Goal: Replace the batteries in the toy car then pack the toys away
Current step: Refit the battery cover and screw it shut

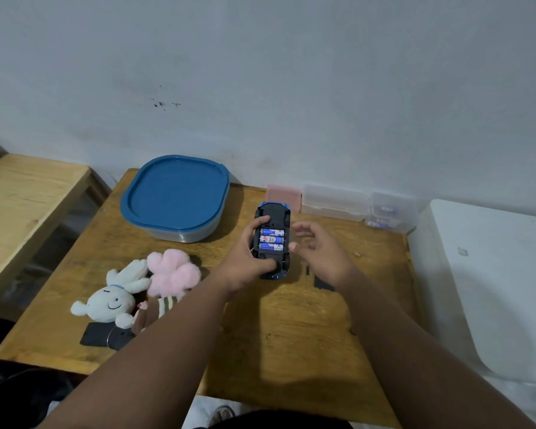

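A blue toy car (pixel 273 213) lies upside down on the wooden table (pixel 291 320), its black underside up. Its battery bay is uncovered and holds three blue-and-white batteries (pixel 271 239) side by side. My left hand (pixel 248 258) grips the car from the left, thumb on its near end. Just right of the car, my right hand (pixel 319 252) hovers with fingers apart and holds nothing. A small black cover (pixel 322 283) and a thin screwdriver (pixel 308 274) lie on the table under my right wrist.
A clear container with a blue lid (pixel 175 196) stands at the back left. Plush toys lie at the front left: a white rabbit (pixel 112 300), a pink one (pixel 172 272). A pink block (pixel 283 196) and clear plastic boxes (pixel 334 201) with spare batteries (pixel 384 216) line the wall.
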